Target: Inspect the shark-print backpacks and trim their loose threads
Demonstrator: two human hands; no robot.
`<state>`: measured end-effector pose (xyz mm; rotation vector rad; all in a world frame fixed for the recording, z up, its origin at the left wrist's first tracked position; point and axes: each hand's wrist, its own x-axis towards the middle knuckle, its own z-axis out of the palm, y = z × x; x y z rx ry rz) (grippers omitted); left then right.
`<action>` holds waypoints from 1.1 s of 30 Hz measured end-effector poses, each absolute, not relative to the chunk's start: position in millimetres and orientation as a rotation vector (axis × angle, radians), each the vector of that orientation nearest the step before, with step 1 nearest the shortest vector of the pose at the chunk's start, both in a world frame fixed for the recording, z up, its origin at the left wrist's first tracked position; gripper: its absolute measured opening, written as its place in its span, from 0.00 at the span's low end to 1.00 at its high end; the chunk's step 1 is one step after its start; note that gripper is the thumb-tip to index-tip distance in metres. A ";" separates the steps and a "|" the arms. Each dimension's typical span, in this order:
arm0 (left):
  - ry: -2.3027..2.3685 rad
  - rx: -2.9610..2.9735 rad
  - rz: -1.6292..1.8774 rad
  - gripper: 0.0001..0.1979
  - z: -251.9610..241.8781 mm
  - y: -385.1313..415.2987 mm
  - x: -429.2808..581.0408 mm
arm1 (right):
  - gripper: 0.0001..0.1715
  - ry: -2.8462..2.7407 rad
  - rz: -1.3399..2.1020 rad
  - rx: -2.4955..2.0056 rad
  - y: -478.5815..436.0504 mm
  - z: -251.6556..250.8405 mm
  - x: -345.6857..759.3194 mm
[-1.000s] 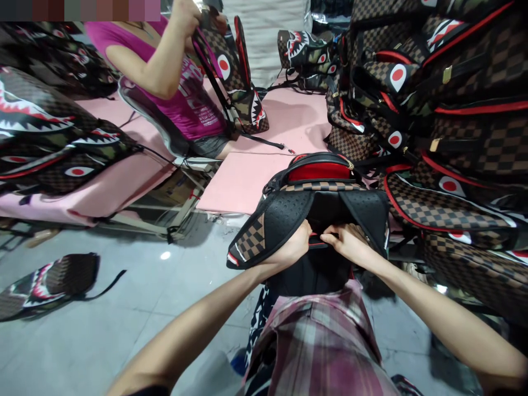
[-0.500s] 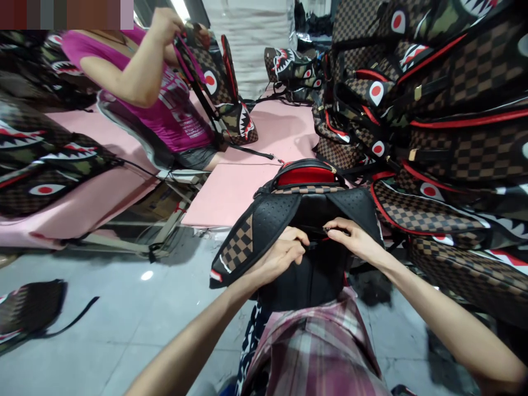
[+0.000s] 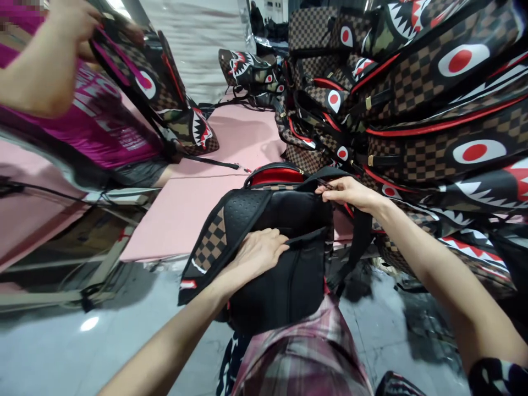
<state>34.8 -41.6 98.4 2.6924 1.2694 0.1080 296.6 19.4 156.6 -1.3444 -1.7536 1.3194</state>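
A black backpack with checkered and perforated parts lies before me, its back panel facing up, against my plaid-covered lap. My left hand rests on that panel, with thumb and fingers closed at the edge of a gaping black pocket. One wide strap spreads out to the left, partly under my left forearm. At the panel's upper right, my right hand pinches a small, thin dark thing, too unclear to name, beside the other strap. A red-lined opening shows at the backpack's far end.
Many checkered backpacks with shark faces are piled on the right. The pink tabletop extends ahead and left. A person in a magenta shirt handles another backpack at the left. Grey floor tiles lie below.
My view has turned right. My right hand has moved away from my left, up to the panel's upper right corner. The pocket edge now shows between them, and the right strap is shifted aside.
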 end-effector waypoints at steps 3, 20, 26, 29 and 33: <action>1.354 2.592 0.064 0.15 95.3 -10.9 33.8 | 0.22 -1.826 1.473 -1.308 32.4 143.0 304.3; 1.039 1.429 0.026 0.17 84.8 128.8 45.1 | 0.14 -1.432 1.397 -1.339 72.4 52.4 309.0; 1.073 1.399 0.038 0.17 67.5 140.8 45.3 | 0.13 -1.430 1.403 -1.333 79.7 36.6 300.7; 1.113 1.471 0.052 0.20 56.9 144.4 46.3 | 0.09 -1.279 1.437 -1.351 82.3 35.3 299.1; 1.191 1.792 0.063 0.22 46.7 146.6 45.7 | 0.09 -1.229 1.461 -1.383 87.1 30.7 299.9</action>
